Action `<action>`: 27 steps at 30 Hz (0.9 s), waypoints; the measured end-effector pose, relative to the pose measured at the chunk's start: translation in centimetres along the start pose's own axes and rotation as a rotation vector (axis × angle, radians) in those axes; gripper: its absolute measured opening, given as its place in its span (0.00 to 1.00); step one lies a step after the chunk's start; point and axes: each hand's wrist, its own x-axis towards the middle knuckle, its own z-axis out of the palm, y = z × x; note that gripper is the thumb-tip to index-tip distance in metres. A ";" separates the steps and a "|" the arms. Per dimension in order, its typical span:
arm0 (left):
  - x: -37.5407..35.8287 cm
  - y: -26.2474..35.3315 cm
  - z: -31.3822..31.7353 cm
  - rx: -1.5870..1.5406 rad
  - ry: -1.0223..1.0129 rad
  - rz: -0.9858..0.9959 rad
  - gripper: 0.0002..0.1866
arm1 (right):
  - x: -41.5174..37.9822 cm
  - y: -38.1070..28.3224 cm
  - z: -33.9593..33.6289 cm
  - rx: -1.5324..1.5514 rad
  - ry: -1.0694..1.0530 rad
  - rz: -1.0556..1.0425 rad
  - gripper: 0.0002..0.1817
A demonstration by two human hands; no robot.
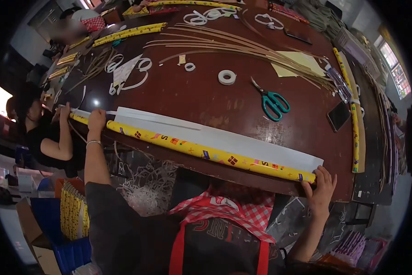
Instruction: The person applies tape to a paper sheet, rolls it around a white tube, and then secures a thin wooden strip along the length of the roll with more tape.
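This looks like a small workshop. Scissors (pixel 265 95), tape (pixel 221 79) and long strips (pixel 201 45) lie on a big worn table (pixel 178 98), with scraps (pixel 151 190) heaped below and a box (pixel 28 222) of yellow rolls (pixel 72 211) nearby.

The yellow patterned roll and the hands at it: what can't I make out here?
All in the head view:
What the left hand holds, if anything: hidden inside its own fist.
The yellow roll's right tip: partly behind the right hand.
The roll's inside: hidden by its patterned outside.
Fine details of its printed motifs: too small.
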 end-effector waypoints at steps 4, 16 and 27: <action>-0.1 -0.7 0.8 0.025 0.004 -0.081 0.18 | 0.1 -0.2 -0.3 -0.003 -0.021 -0.002 0.28; 2.7 -3.2 1.4 -0.176 -0.317 -0.063 0.08 | -0.1 -0.1 0.0 -0.023 0.008 -0.008 0.30; 7.8 20.4 -6.1 -0.171 0.187 0.453 0.11 | 0.1 -0.5 -0.3 -0.017 0.040 -0.018 0.33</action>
